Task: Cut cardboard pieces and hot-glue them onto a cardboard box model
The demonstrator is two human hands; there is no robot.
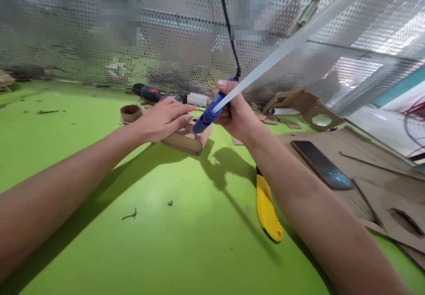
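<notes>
A blue glue gun [210,114] with a long whitish glue stick [265,65] rising from its back is gripped by my right hand [234,109]. Its front end points down at a small cardboard box [186,141] on the green table; whether it touches the box cannot be told. My left hand [164,119] lies palm down on the left part of that box, fingers stretched toward the glue gun. Behind my left hand is a small cardboard ring [131,112].
A yellow cutter [267,211] lies beside my right forearm. On cardboard sheets [365,153] at the right rests a phone [322,163]. A black drill [149,92], a white roll [198,99] and a cut cardboard piece [302,102] lie near the perforated metal panel [179,38]. A black cable [227,18] hangs down.
</notes>
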